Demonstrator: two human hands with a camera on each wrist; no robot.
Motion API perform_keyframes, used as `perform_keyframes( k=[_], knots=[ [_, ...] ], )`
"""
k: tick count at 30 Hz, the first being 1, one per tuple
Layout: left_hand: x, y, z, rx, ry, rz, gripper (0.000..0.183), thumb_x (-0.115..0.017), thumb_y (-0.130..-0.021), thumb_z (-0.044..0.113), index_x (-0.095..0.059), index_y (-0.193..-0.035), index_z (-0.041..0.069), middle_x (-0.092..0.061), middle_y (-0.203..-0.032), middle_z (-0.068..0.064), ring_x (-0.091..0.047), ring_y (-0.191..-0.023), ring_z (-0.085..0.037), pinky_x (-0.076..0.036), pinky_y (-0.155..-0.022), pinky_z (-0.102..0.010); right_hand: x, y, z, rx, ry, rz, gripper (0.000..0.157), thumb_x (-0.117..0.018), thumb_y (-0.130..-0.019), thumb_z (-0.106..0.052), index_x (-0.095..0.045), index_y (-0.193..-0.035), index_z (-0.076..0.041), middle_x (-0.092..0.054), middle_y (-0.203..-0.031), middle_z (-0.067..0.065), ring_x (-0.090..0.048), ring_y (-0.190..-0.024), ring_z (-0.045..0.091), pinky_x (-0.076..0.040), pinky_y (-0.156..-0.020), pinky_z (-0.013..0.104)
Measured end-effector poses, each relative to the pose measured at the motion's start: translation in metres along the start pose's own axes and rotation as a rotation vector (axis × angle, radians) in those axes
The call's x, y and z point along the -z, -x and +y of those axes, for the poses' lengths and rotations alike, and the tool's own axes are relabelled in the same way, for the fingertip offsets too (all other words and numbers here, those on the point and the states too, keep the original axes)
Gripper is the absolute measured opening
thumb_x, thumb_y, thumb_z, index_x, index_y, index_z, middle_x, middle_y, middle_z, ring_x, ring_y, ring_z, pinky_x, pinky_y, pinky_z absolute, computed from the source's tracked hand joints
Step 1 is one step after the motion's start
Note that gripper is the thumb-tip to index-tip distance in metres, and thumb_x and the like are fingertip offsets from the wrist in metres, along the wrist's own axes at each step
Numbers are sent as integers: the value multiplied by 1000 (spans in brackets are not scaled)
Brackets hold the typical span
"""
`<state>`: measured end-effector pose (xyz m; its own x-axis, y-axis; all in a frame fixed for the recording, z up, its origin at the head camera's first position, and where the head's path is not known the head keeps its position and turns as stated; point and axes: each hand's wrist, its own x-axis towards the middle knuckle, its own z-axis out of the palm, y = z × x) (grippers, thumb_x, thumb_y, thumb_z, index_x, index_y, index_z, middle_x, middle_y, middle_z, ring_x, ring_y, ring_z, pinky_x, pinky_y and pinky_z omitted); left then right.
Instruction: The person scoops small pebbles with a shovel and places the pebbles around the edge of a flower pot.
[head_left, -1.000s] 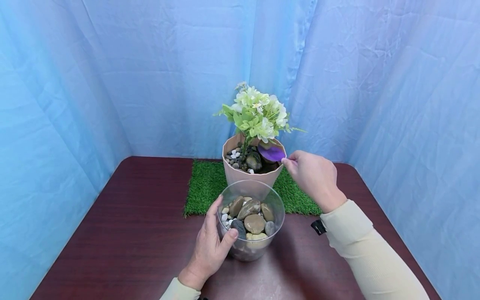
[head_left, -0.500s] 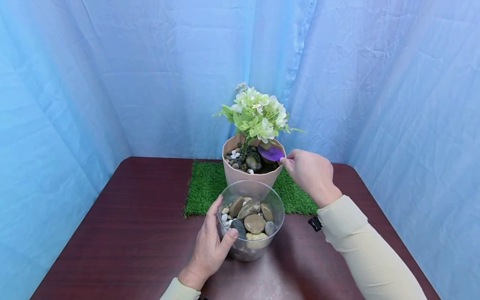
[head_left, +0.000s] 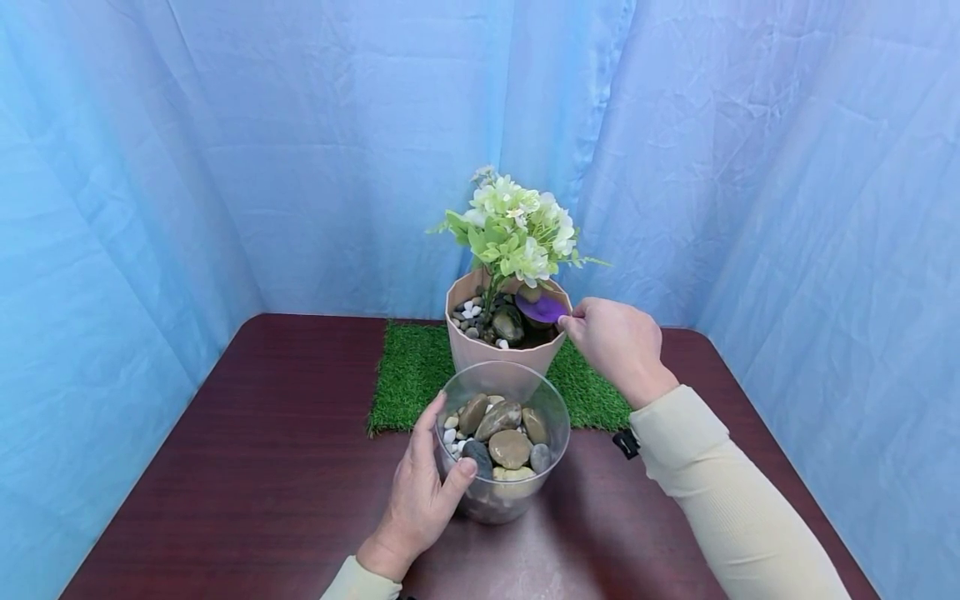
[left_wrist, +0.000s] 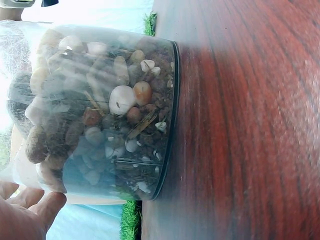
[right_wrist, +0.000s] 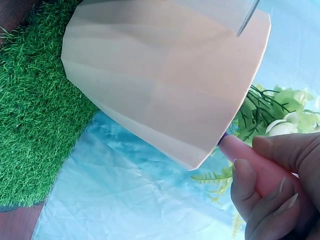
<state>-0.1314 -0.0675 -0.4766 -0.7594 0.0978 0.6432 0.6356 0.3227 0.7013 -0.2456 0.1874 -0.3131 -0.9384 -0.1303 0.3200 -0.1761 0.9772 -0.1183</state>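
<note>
My right hand (head_left: 617, 346) grips the pink handle (right_wrist: 260, 170) of a small trowel at the right rim of a pale pink flower pot (head_left: 501, 357). The trowel's purple blade (head_left: 543, 311) lies inside the pot, beside a large dark stone (head_left: 507, 325); a brownish stone (head_left: 529, 293) shows at its far edge. White flowers with green leaves (head_left: 517, 225) rise from the pot. My left hand (head_left: 420, 492) holds a clear plastic container (head_left: 555, 454) at its left side, thumb at the near rim. Stones (head_left: 510, 448) and pebbles fill it; dark soil shows low in the left wrist view.
The pot stands on a green artificial grass mat (head_left: 408, 367), with the clear container close in front of it. Both are on a dark red wooden table (head_left: 285, 450). Blue curtains (head_left: 360, 150) hang behind and along both sides.
My right hand has shifted slightly left and its forearm has swung a little left. The trowel's blade has turned a little inside the pot. My left hand and the container stay put.
</note>
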Motion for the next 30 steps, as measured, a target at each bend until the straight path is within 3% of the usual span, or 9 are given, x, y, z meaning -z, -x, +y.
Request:
perform_keyframes(
  k=[18,30],
  knots=[
    [-1,0,0,1,-9,4,78,-62,-93,32,-19,-153,7,-33,-152,-15,-42,-133,-35,-28,-111,-23,1,-9,-7,-58,31,-105,33,-57,-92,-45,-59,-68,-24,-54,-58,-2,-54,-58,26,-37,-45,43],
    [-1,1,0,3,-19,7,78,-62,-93,33,-19,-153,7,-34,-152,-14,-42,-133,-35,-29,-110,-22,2,-16,-12,-74,52,-161,30,-57,-92,-45,-63,-72,-24,-58,-63,-1,-57,-62,26,-40,-47,43]
  ],
)
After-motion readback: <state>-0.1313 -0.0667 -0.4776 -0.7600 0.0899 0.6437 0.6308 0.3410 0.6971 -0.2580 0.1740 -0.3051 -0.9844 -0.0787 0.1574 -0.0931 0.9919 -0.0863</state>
